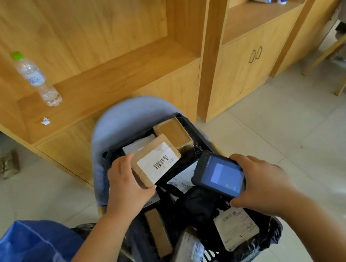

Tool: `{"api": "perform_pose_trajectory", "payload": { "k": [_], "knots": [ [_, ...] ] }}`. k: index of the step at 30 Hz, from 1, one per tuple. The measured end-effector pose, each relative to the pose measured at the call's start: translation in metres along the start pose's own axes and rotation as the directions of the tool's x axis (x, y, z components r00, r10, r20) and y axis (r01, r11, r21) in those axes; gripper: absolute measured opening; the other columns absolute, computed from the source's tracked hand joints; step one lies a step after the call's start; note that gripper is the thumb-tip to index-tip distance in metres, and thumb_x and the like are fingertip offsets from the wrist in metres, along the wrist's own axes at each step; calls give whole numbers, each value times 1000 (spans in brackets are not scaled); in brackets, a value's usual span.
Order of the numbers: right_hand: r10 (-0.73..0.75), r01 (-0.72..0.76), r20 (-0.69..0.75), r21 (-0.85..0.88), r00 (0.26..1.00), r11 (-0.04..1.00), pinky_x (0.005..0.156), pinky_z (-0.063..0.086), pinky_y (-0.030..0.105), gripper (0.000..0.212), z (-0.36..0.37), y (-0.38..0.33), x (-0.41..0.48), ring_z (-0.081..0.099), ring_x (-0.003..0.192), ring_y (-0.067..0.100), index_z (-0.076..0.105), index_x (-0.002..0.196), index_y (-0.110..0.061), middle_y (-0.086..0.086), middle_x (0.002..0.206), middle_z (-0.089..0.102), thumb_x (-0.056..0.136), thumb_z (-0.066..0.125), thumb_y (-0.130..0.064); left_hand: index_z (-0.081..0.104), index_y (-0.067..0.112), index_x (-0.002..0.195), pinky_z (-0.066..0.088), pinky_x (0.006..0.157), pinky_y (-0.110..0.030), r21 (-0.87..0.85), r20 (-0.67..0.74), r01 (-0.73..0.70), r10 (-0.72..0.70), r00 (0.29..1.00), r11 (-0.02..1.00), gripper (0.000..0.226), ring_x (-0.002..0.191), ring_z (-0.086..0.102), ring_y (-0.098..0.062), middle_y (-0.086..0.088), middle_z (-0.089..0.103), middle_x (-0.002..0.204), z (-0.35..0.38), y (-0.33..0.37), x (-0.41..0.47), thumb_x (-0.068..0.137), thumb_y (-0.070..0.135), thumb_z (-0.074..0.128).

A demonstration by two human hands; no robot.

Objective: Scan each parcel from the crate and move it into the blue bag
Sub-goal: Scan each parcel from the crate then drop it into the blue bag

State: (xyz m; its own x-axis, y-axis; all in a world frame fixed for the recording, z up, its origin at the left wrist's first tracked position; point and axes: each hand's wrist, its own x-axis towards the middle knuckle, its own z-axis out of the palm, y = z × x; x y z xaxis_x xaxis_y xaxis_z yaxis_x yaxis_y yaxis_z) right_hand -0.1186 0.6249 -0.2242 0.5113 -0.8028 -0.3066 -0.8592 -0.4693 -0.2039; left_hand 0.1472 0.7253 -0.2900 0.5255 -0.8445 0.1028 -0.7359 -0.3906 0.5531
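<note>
**Inspector:** Surface and room?

**Clerk:** Pale tiled floor (282, 135), with wooden shelving (112, 77) along the far side. A clear water bottle (36, 79) with a green cap stands near the left end of the lower shelf. A black crate (214, 261) sits on a pale blue chair (124, 118) and holds several brown and grey packets. The blue bag (21, 254) is just left of the crate's near-left corner.

**Inspector:** The parcel being scanned?

**Clerk:** The parcel (156, 160) is a small brown cardboard box, tilted, with its white barcode label facing up. It is held above the crate's far-left part.

**Inspector:** Grips?

**Clerk:** The left hand (128, 184) clasps the parcel's near-left end. The right hand (261, 187) grips a dark handheld scanner (219, 174) with a blue-lit screen, over the crate's right side. The scanner is near the parcel but not touching it.
</note>
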Motion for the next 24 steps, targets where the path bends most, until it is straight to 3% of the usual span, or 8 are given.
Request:
{"api": "perform_pose_trajectory", "payload": {
  "k": [14,20,24],
  "knots": [
    [-23,28,62,-78,998,997,56,30,26,73,-8,-8,-4,48,75,12,36,120,-34,-13,87,46,57,68,-54,43,10,132,30,92,-26,25,-14,-99,99,995,995,91,121,33,-21,-8,44,130,4,-6,-11,54,15,89],
    [-16,19,51,-63,999,998,58,34,26,74,-6,-7,-7,49,75,11,35,119,-35,-13,87,46,56,66,-56,40,12,134,30,94,-26,11,-17,-73,73,997,997,92,124,33,-20,-7,42,133,4,-8,-13,57,20,89],
    [-24,24,-16,1,1000,1000,59,38,27,80,-1,-10,-9,49,78,11,32,124,-34,-13,92,47,56,69,-55,36,15,138,35,98,-30,-92,2,31,-31,1000,995,95,125,37,-19,-3,40,135,-4,-13,-18,59,31,88]
  ]
}}
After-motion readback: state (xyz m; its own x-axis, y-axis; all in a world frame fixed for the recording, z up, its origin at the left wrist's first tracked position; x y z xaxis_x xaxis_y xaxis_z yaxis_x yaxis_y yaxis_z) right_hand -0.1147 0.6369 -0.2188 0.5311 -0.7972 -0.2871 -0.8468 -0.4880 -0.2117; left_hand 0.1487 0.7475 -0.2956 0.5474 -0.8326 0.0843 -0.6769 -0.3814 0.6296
